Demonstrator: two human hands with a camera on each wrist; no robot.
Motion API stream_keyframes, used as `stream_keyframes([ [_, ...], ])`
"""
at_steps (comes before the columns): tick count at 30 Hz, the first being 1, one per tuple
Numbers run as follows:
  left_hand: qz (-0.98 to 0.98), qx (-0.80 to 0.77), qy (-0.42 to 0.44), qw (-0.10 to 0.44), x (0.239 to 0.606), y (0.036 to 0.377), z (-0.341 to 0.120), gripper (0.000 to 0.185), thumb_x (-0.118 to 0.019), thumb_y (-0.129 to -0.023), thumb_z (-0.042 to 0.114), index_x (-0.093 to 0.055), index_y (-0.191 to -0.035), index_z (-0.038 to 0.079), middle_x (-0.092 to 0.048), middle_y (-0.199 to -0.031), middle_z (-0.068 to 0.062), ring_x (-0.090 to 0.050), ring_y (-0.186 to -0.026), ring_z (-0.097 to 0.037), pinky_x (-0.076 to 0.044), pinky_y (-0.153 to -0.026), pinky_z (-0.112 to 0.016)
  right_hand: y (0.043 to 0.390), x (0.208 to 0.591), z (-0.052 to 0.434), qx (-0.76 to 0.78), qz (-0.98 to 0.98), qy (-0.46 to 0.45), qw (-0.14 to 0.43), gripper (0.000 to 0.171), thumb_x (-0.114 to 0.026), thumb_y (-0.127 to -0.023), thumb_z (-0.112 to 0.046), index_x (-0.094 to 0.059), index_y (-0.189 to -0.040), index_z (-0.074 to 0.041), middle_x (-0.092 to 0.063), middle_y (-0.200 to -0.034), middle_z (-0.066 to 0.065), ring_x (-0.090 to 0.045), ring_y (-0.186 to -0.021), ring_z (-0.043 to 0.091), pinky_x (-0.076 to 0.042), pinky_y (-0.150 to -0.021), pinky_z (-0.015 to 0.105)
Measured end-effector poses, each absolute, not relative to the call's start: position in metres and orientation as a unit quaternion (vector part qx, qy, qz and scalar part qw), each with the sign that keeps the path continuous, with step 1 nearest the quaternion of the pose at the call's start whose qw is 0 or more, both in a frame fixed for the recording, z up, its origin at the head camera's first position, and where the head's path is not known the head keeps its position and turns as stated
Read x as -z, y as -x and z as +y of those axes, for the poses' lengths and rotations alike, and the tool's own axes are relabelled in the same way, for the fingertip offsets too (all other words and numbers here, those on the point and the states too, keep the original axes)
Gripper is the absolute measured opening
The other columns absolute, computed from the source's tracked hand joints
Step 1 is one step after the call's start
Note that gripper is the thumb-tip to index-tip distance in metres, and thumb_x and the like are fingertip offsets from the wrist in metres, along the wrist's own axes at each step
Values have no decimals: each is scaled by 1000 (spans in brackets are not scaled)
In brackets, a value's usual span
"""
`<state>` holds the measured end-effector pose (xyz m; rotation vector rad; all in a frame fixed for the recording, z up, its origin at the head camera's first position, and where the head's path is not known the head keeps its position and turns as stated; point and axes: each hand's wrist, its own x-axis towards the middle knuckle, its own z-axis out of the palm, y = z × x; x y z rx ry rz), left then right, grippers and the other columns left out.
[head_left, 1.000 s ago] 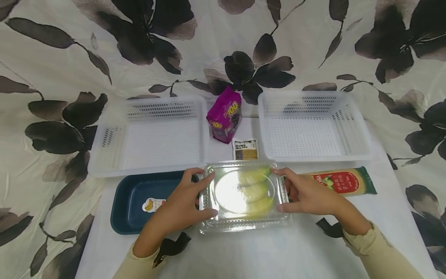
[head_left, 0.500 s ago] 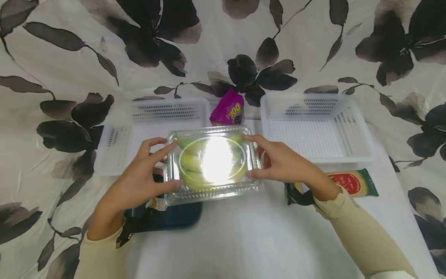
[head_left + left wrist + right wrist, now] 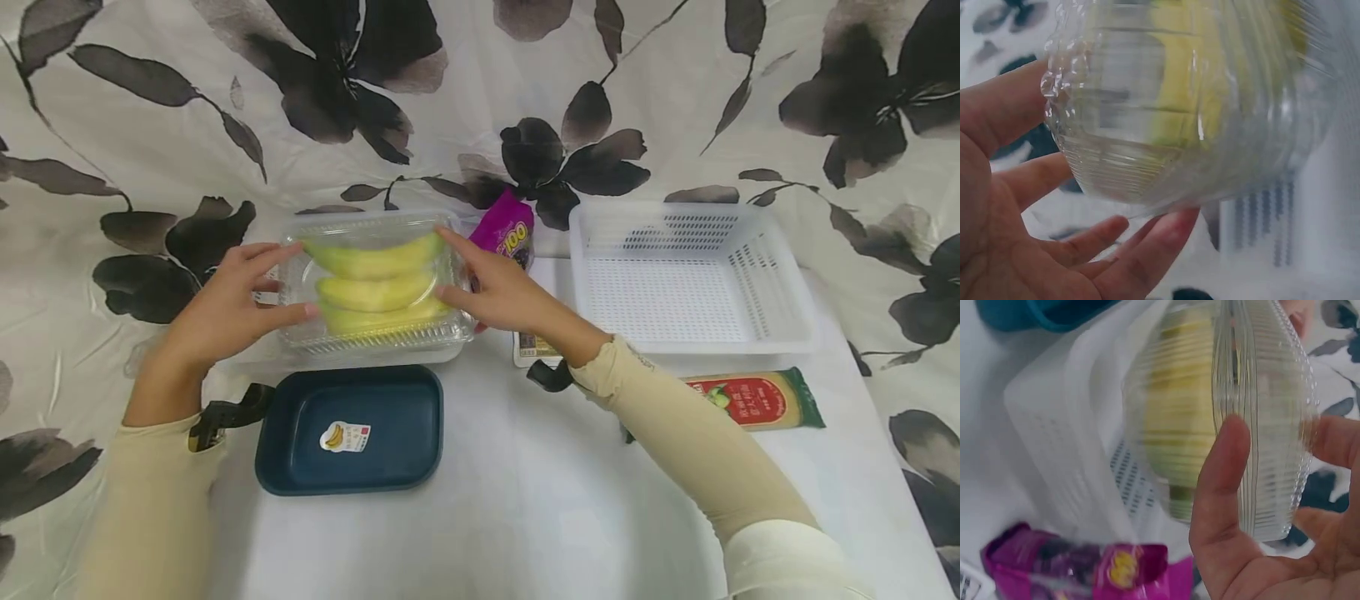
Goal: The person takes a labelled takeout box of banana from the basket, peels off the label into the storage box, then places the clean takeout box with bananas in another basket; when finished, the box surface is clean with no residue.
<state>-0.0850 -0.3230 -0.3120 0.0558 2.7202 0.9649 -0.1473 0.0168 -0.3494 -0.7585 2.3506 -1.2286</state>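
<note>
A clear plastic clamshell box (image 3: 375,283) with yellow-green bananas inside hangs tilted over the left white basket (image 3: 337,358). My left hand (image 3: 288,282) grips its left end, thumb on the near side and fingers along the far edge. My right hand (image 3: 450,262) grips the right end the same way. In the left wrist view the ribbed box (image 3: 1179,106) rests against my left hand (image 3: 1054,181). In the right wrist view my right hand (image 3: 1285,462) wraps the box (image 3: 1229,412) above the basket (image 3: 1066,425).
A dark blue tray (image 3: 390,417) with a banana sticker lies in front of the left basket. A purple snack bag (image 3: 510,233) stands between the baskets, and a small sachet (image 3: 534,348) lies near it. The right white basket (image 3: 780,275) holds nothing. A pasta pack (image 3: 753,400) lies at the right.
Both hands have lifted the clear box from the table in front and carried it left and away, over the left basket. The blue tray is now uncovered.
</note>
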Motion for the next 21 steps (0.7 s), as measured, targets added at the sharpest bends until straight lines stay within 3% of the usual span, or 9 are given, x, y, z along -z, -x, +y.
stream_keyframes([
  [5,938,-308,27,159,322,95,-346,99,-76,-90,48,-16,-165,26,-16,-168,-26,-37,-138,-57,-38,-99,-80,158,356,-8,425,849,264,169,84,-65,-99,-40,-14,-165,-32,-64,-123,15,-72,-76,20,-60,-70,33],
  [7,933,-315,39,166,327,99,-355,99,-76,-90,48,-15,-165,27,-20,-167,-26,-35,-140,-56,-35,-102,-80,161,359,-18,413,857,262,160,83,-64,-100,-39,-15,-165,-30,-65,-125,15,-71,-91,22,-59,-78,36],
  [12,914,-363,46,177,345,107,-379,93,-76,-93,39,-19,-165,23,-23,-165,-28,-31,-143,-52,-33,-108,-76,166,369,-39,384,873,258,155,74,-60,-102,-38,-21,-164,-26,-55,-151,12,-63,-126,26,-53,-104,43],
  [21,895,-385,35,220,372,122,-408,88,-72,-97,31,-17,-164,18,-10,-170,-24,-24,-148,-56,-30,-112,-74,169,393,-66,343,884,257,183,70,-58,-104,-38,-23,-163,-22,-48,-158,12,-60,-130,33,-44,-115,43],
])
